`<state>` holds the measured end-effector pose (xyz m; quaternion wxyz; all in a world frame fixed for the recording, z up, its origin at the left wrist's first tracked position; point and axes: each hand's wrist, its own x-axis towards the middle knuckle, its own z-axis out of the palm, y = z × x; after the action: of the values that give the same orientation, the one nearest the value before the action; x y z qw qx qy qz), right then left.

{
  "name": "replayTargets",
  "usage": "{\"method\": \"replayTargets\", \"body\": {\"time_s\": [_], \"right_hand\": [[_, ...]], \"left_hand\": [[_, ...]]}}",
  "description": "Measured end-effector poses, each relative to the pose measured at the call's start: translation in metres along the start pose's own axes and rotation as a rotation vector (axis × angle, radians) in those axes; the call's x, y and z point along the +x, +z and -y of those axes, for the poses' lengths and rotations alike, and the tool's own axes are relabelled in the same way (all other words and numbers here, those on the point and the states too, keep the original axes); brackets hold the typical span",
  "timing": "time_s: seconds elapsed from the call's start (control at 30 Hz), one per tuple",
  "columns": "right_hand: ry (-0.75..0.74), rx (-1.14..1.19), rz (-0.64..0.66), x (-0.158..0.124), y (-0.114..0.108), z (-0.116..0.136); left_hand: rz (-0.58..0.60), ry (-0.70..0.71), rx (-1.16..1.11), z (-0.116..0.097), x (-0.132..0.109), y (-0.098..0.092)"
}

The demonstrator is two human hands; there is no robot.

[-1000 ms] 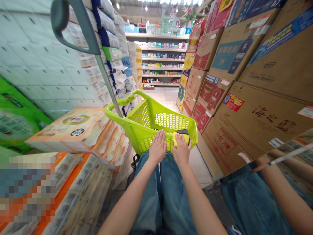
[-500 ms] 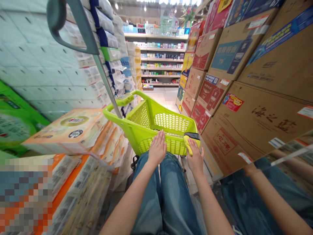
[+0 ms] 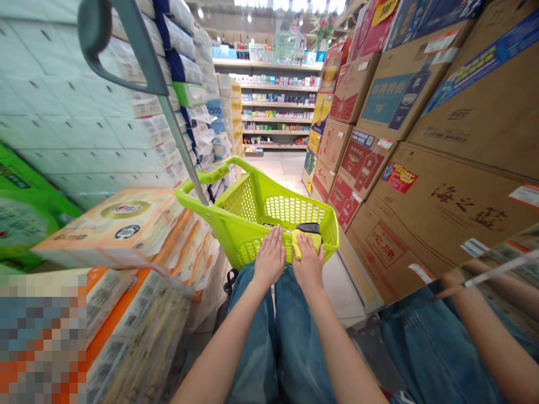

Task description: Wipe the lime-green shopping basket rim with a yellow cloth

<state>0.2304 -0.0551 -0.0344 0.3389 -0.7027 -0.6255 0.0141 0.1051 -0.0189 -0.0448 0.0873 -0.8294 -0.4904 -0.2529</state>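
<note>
A lime-green plastic shopping basket point(image 3: 248, 205) on wheels stands in the aisle right in front of my knees. My left hand point(image 3: 270, 257) lies flat on its near rim, fingers stretched out and empty. My right hand point(image 3: 309, 262) presses a yellow cloth point(image 3: 304, 241) with a dark edge against the same rim, just right of my left hand. The basket's long grey pull handle point(image 3: 126, 50) slants up to the top left.
Stacked tissue packs point(image 3: 126, 224) and white cartons line the left side. Large brown cardboard boxes point(image 3: 442, 185) line the right, with a mirrored strip low down showing my arm and jeans. The tiled aisle floor point(image 3: 286, 163) runs ahead to product shelves point(image 3: 278, 101).
My right hand swept the yellow cloth out to the rim's right corner, then back left along the rim beside my left hand. My left hand stayed put.
</note>
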Motion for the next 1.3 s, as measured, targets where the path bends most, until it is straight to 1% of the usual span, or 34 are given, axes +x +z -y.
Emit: {"method": "replayTargets", "body": {"time_s": [0.07, 0.1, 0.13, 0.2, 0.33, 0.47, 0.57, 0.67, 0.73, 0.8, 0.9, 1.0, 1.07, 1.13, 1.2, 1.23, 1.3], "right_hand": [[-0.036, 0.044, 0.045, 0.007, 0.005, 0.018], [-0.044, 0.060, 0.055, 0.009, 0.006, 0.023], [-0.050, 0.072, 0.058, 0.011, 0.007, 0.025], [-0.069, 0.083, 0.050, 0.010, 0.005, 0.019], [-0.079, 0.074, 0.022, 0.000, -0.005, -0.014], [0.019, 0.068, -0.033, -0.011, -0.020, -0.055], [0.088, 0.086, -0.078, -0.015, -0.027, -0.083], [0.150, 0.123, -0.106, -0.015, -0.030, -0.102], [0.192, 0.141, -0.125, -0.015, -0.029, -0.104], [0.229, 0.122, -0.147, -0.015, -0.026, -0.098], [0.241, 0.031, -0.152, -0.014, -0.019, -0.072], [0.143, -0.025, -0.083, -0.008, -0.009, -0.032], [0.056, -0.016, -0.027, -0.002, -0.001, -0.006], [-0.001, 0.011, 0.021, 0.004, 0.004, 0.015], [-0.027, 0.030, 0.056, 0.008, 0.007, 0.025], [-0.036, 0.033, 0.063, 0.009, 0.007, 0.026], [-0.063, 0.029, 0.061, 0.008, 0.004, 0.020]], "left_hand": [[0.010, 0.013, 0.001, 0.001, 0.000, -0.001], [0.014, 0.017, 0.003, 0.001, 0.000, -0.002], [0.015, 0.018, 0.006, 0.001, 0.001, -0.002], [0.004, 0.012, 0.009, 0.001, 0.001, -0.002], [-0.014, 0.001, 0.014, -0.001, 0.001, 0.000], [-0.010, -0.004, 0.021, -0.002, 0.000, 0.001], [-0.004, -0.006, 0.023, -0.001, 0.000, 0.001], [0.009, -0.008, 0.020, 0.000, 0.000, 0.001], [0.013, -0.010, 0.014, 0.000, 0.000, 0.001], [0.010, -0.008, 0.007, 0.000, 0.000, 0.002], [-0.004, -0.005, -0.005, 0.000, -0.001, 0.003], [-0.015, -0.001, -0.017, 0.001, -0.001, 0.003], [-0.018, 0.007, -0.023, 0.001, 0.000, 0.002], [-0.009, 0.017, -0.025, 0.001, 0.000, 0.000], [0.006, 0.020, -0.020, 0.001, 0.001, -0.002], [0.011, 0.016, -0.015, 0.001, 0.001, -0.002], [0.007, 0.002, -0.007, 0.000, 0.001, -0.001]]}}
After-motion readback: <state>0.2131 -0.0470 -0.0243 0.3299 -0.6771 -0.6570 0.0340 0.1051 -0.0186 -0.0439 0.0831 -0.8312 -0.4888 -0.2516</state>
